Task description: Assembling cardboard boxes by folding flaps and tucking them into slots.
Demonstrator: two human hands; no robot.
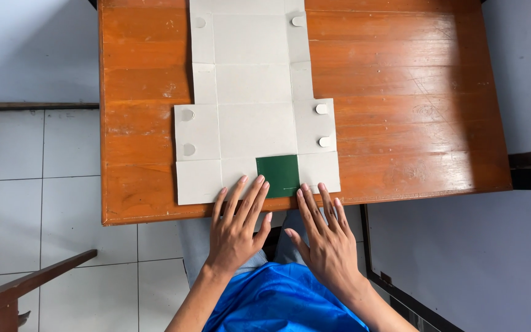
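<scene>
A flat grey cardboard box blank with creased panels and round tabs lies unfolded on the wooden table. A dark green square sits on its near edge panel. My left hand is flat with fingers apart, fingertips resting on the cardboard's near edge just left of the green square. My right hand is also flat and spread, fingertips at the table's near edge right of the green square. Neither hand holds anything.
White tiled floor lies to the left of the table. A dark wooden furniture piece juts in at the lower left. A black metal frame runs along the lower right. Blue fabric covers my lap.
</scene>
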